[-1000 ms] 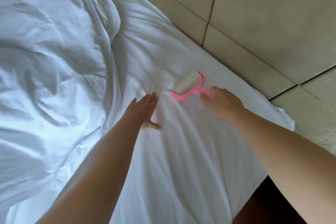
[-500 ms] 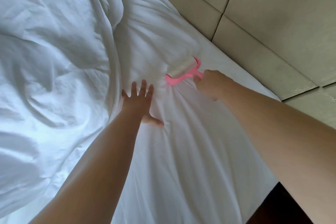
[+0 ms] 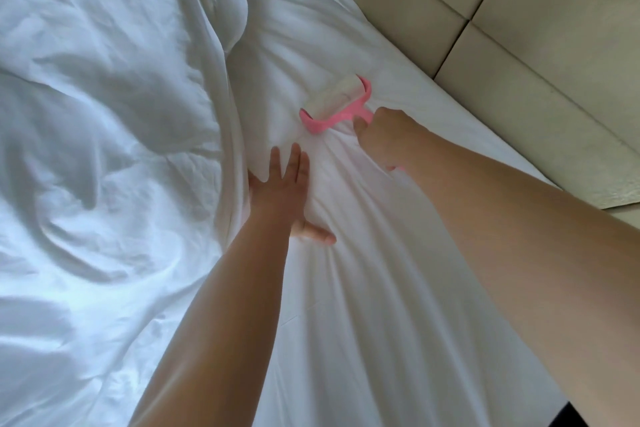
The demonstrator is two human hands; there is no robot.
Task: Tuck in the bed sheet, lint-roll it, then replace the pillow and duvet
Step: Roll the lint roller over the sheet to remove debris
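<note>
Your right hand (image 3: pixel 382 139) holds the pink handle of the roller (image 3: pixel 335 105), with the fingers curled around it, so most of the handle is hidden inside your fist. The white roll of the roller lies on the sheet (image 3: pixel 363 305), in the upper middle of the view, a little beyond your left fingertips. The pink frame goes around both ends of the roll.

Your left hand (image 3: pixel 282 191) lies flat on the sheet with the palm down. Its fingers are straight and a little spread, and the thumb points out to the right. This hand holds nothing; it only presses the cloth. Its outer edge is just beside the edge of the duvet (image 3: pixel 104 149).

The sheet has long folds that run from the near edge of the bed toward the place between your two hands. The duvet is bunched in a big heap and covers the whole left side of the bed. Behind the bed, at the upper right, stands a beige padded headboard (image 3: pixel 536 28) with dark seams between its panels.
</note>
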